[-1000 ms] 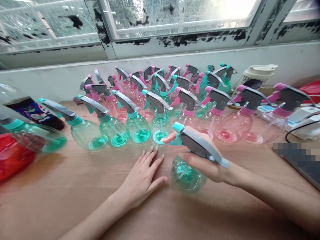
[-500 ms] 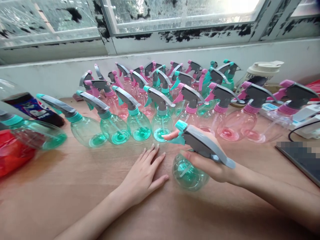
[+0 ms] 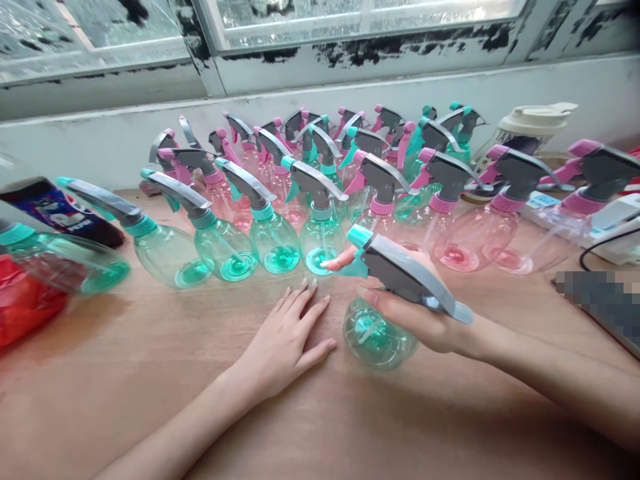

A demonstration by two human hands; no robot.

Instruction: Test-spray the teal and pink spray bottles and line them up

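While our left hand (image 3: pixel 287 340) stays flat and open on the tabletop (image 3: pixel 150 373), our right hand (image 3: pixel 417 313) keeps gripping the green spray bottle (image 3: pixel 380 330), barely moved

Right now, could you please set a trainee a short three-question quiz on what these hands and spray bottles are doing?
1. True or false: the right hand grips a green spray bottle by its neck, index finger on the trigger.
2. How does the left hand lie? A) closed on a pink bottle B) flat and open on the wooden table C) lifted off the table
3. Fill in: in the front row, the green bottles stand to the ___ of the pink bottles.

Key: 1 true; 2 B; 3 left.
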